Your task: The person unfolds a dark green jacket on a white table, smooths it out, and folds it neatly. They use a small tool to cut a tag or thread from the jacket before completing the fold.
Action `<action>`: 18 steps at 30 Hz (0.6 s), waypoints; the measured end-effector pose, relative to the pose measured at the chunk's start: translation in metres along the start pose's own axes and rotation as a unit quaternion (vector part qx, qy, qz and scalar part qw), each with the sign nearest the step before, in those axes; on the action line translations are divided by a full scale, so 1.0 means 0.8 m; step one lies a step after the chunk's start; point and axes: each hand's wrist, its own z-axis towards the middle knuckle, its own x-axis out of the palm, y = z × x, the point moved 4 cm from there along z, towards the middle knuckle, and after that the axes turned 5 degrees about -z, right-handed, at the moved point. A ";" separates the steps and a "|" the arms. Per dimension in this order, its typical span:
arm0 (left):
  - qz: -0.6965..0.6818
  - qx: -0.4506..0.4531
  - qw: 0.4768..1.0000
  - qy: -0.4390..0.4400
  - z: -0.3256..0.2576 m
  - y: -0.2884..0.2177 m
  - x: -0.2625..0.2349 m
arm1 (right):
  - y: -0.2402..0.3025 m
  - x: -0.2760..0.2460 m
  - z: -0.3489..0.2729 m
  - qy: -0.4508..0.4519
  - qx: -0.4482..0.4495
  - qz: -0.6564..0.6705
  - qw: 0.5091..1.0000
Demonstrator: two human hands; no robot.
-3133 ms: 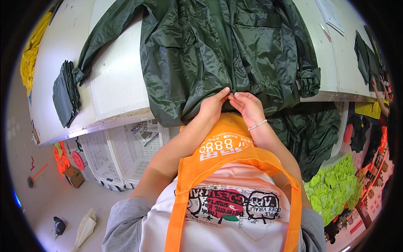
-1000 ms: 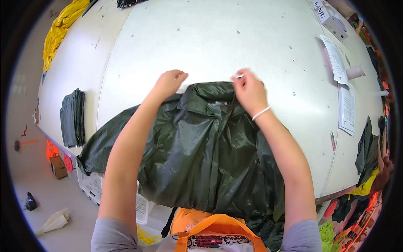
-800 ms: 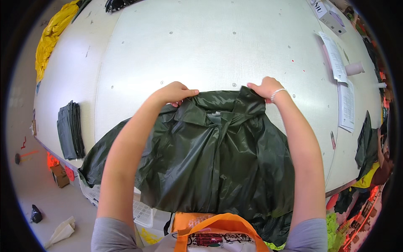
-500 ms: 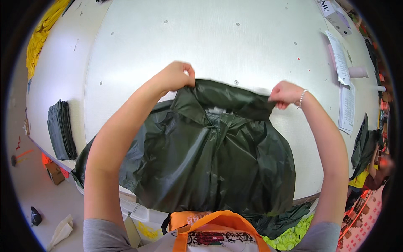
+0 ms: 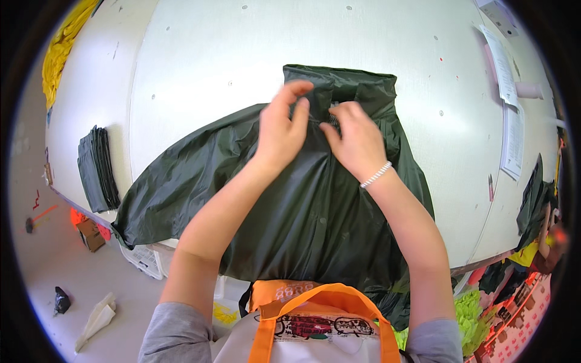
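Note:
A dark green waterproof jacket (image 5: 302, 199) lies front up on the table, its collar (image 5: 375, 85) spread away from me and one sleeve (image 5: 181, 166) fanned out to the left. Over the left side of the neck opening hovers my left hand (image 5: 283, 124), open, thumb and forefinger apart. My right hand (image 5: 358, 136) is at the top of the front closure, beside the neck opening; its thumb and forefinger are parted with nothing visible between them. A bit of mesh lining (image 5: 333, 115) shows by its fingertips. The right sleeve is mostly hidden.
The jacket's lower end hangs over the near edge of the white table (image 5: 200, 66). A folded dark green stack (image 5: 98, 169) sits at left, yellow fabric (image 5: 63, 48) at far left. Paper sheets (image 5: 511, 133) and a box (image 5: 499, 17) lie at right. An orange-trimmed apron (image 5: 321, 302) covers my front.
Both hands have let go of the collar's ends and come inward to the neck opening. The jacket has shifted away from me, its collar now farther up the table and its left sleeve spread wider.

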 end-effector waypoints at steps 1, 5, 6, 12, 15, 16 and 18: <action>0.075 0.025 0.997 0.004 -0.015 0.000 0.010 | -0.003 0.005 -0.009 0.034 0.026 0.007 0.999; 0.280 0.107 0.947 0.117 -0.037 0.035 0.025 | -0.025 -0.013 -0.030 0.097 0.091 0.066 0.989; 0.299 0.116 0.939 0.126 -0.037 0.037 0.025 | -0.032 -0.023 -0.038 0.127 0.114 0.066 0.983; 0.367 0.152 0.909 0.127 -0.039 0.050 0.038 | -0.011 -0.010 -0.065 0.005 -0.057 -0.200 0.978; 0.368 0.156 0.908 0.128 -0.038 0.050 0.038 | 0.003 0.014 -0.063 0.029 -0.034 -0.188 0.981; 0.369 0.152 0.908 0.132 -0.039 0.049 0.037 | 0.004 0.015 -0.063 0.032 -0.033 -0.171 0.984; 0.360 0.158 0.911 0.124 -0.038 0.047 0.032 | 0.004 0.016 -0.060 0.038 -0.035 -0.136 0.989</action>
